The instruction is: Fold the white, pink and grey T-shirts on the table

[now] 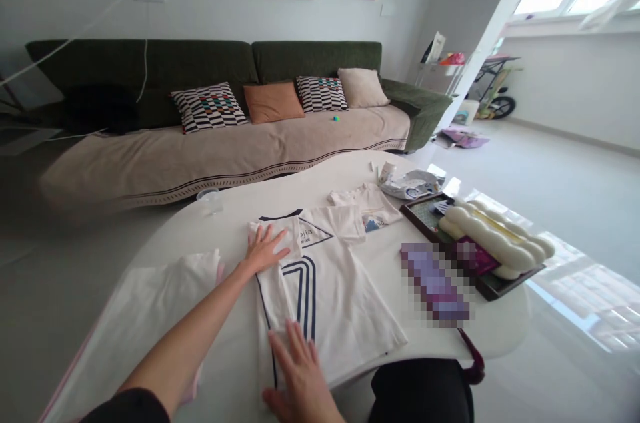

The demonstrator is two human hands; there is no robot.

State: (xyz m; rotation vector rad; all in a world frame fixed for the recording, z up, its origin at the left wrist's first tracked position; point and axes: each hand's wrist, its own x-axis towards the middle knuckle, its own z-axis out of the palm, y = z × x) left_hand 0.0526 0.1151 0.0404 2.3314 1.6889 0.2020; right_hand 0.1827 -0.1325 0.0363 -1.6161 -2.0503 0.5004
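A white T-shirt [340, 296] with dark blue stripes and a printed triangle lies flat on the white table [235, 203]. Its left side is folded inward over the front. My left hand [265, 250] rests on the folded part near the collar, fingers spread. Lower down, my right hand [300, 366] lies over the same folded side near the hem, its fingers stretched out. Beyond the shirt is a smaller white top [373, 202] with a blue print, partly overlapped by the T-shirt's sleeve. To the left, a white garment with pink edging [155, 303] passes beneath my left forearm.
A dark tray [420, 216] at the right holds a cream puffy object [495, 236]. Near it are a plastic packet [410, 182] and a pixelated purple item [434, 282]. A clear cup [213, 201] stands at the back left. Behind the table is a green sofa [200, 70].
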